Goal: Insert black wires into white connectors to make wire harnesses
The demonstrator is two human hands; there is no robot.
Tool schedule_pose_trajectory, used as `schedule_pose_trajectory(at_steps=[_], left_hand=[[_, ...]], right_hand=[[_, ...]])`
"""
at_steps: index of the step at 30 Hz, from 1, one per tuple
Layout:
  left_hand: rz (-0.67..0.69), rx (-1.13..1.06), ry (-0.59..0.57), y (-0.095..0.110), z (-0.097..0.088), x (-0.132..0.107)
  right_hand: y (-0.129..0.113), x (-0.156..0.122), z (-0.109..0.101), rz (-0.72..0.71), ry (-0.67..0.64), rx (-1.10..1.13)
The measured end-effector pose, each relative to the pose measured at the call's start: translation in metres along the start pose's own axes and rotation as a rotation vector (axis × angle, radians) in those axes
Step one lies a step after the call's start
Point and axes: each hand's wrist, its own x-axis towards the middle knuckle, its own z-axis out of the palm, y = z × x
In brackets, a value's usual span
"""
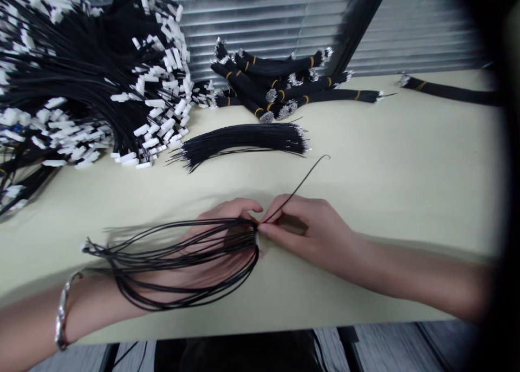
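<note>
My left hand (219, 209) is closed around a looped bundle of black wires (158, 262). The wires trail back over my wrist, and at their right end sits a small white connector (257, 237), partly hidden by fingers and wires. Thumb and forefinger of my right hand (314, 220) pinch one black wire (298, 187) right beside that connector. This wire's free end sticks up to the right and curls into a small hook. Whether its pinched tip is inside the connector I cannot tell.
Behind my hands lies a loose bunch of black wires (244, 140) with metal tips. Farther back are several wire bundles (280, 85) tied with yellow bands, and another bundle (450, 89) at right. A large heap of wires with white connectors (93, 63) fills the left, beside window blinds (260, 14).
</note>
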Motion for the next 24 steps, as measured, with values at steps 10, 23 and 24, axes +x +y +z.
schedule_pose_trajectory(at_steps=[10, 23, 24], left_hand=[[0.043, 0.041, 0.012, 0.0006, -0.0002, -0.0008], [0.052, 0.073, 0.056, 0.0033, -0.0002, -0.0024], [0.053, 0.072, 0.053, 0.0032, -0.0001, -0.0023]], right_hand=[[-0.0020, 0.0016, -0.0016, -0.076, -0.032, 0.070], [0.0006, 0.0006, 0.0012, -0.350, 0.024, -0.136], [0.0003, 0.0002, 0.0011, -0.381, 0.024, -0.163]])
